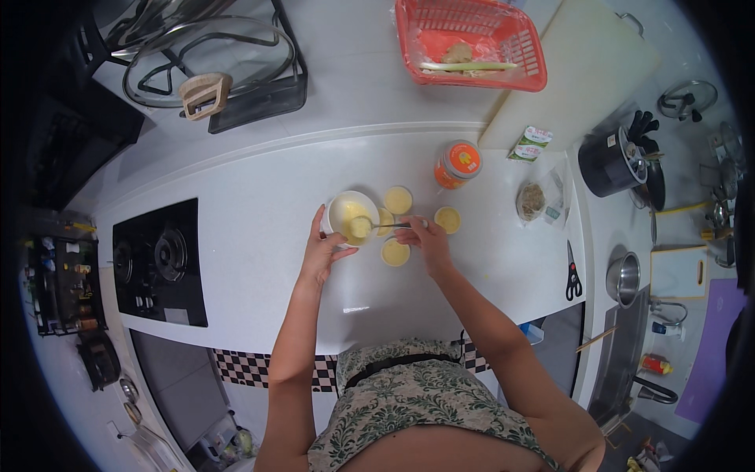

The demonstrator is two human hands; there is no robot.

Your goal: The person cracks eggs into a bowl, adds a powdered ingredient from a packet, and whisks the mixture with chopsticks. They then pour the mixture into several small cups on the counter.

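Observation:
My left hand [323, 251] grips a white bowl [334, 213] by its side, and the bowl is tilted. Yellow batter-like stuff lies inside it. My right hand [426, 239] has hold of the handle of a metal spoon [394, 225]; the spoon's bowl, heaped with pale yellow stuff, is over the white bowl's right side. Several small round cups filled with yellow stuff stand around the spoon: one behind it [398, 200], one in front [396, 252], one to the right of my right hand [447, 220], and one partly hidden under the spoon [384, 222].
An orange-lidded jar [458, 164] stands behind the cups. Farther right are a green-white packet [531, 144], a bag of brownish dry food [531, 202] and black-handled scissors [572, 280]. A black gas hob [160, 262] is at left, a red plastic basket [472, 82] at the back.

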